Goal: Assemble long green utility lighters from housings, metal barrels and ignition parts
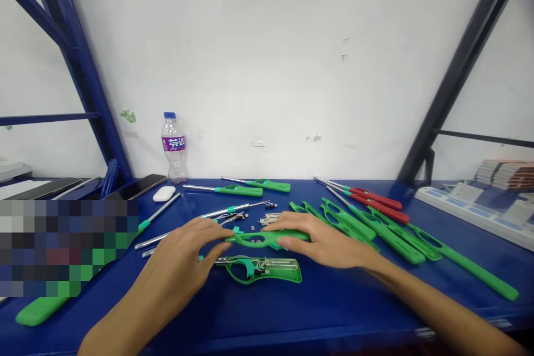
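White Chinese characters "芬达" on the purple label [173, 143] of a clear plastic bottle [177, 166], left of centre.

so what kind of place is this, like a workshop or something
Probably a workbench in a workshop: an open green shell with parts inside and metal tubes with exposed wires lie on a blue table, beside a blue metal frame.

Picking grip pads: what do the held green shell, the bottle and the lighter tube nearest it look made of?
Held green shell: likely moulded plastic; smooth, evenly coloured, slight sheen.
Bottle: probably clear plastic; glossy, see-through.
Lighter tube: likely metal; silvery, shiny, though plating is possible.
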Demonstrator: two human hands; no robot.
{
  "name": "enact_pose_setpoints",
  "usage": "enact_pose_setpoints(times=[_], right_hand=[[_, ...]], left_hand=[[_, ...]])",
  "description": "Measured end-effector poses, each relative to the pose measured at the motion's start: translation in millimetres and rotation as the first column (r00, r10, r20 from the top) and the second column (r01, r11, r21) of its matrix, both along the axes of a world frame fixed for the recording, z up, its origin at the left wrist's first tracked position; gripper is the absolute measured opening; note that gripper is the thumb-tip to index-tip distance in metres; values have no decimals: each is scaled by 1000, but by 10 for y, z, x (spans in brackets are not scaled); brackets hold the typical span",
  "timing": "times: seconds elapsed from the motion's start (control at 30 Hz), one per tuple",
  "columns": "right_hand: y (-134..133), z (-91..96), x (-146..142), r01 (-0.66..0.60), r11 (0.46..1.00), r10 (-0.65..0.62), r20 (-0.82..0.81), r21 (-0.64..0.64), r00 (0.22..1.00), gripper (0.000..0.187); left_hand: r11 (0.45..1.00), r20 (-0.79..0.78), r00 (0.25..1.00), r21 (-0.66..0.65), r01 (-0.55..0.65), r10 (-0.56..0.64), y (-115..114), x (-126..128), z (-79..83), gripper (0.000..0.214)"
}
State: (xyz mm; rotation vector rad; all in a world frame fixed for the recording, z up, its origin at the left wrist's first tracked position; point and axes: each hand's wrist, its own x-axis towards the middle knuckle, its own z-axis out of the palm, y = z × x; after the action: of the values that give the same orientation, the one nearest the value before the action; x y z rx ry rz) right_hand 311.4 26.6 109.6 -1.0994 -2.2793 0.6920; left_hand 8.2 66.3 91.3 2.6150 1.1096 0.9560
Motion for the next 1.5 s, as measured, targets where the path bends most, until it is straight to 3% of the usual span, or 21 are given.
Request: enact_pose_setpoints(times=[0.13, 0.4, 0.6, 0.9, 1.07, 1.2, 1.33, 1.5], right_hand=[[-61, -84, -97, 21, 995, -30, 93, 96, 995, 41], [-107, -199, -215, 0, 988, -30, 199, 152, 980, 40], [-132, -224, -236, -4, 986, -35, 231, 164, 972, 40], [-137, -206, -230, 16, 987, -48, 193, 162, 980, 38], [-96, -126, -130, 134, 973, -151, 81, 188, 985, 41], [-65, -119, -89, 209, 960, -213, 5, 186, 977, 43], [-83, -184, -137, 154, 977, -157, 12, 145, 988, 42], [-102, -258, -183, 87, 991, -91, 42, 98, 995, 43]], left_hand=[[997, -152, 988, -64, -31, 21, 64, -85, -53, 19], [984, -219, 975, -176, -8, -31, 141, -160, -152, 15], [973, -249, 968, -229, -38, -21, 128, -174, -139, 16], [982, -250, 968, -185, -46, -2, 107, -139, -126, 19], [987, -213, 973, -114, -116, 90, 131, -152, -186, 40], [989, -226, 974, -143, -31, -2, 78, -61, -193, 29], [981, -239, 965, -182, 67, -110, 18, 72, -156, 24], [977, -245, 958, -184, 104, -148, 3, 154, -131, 21]])
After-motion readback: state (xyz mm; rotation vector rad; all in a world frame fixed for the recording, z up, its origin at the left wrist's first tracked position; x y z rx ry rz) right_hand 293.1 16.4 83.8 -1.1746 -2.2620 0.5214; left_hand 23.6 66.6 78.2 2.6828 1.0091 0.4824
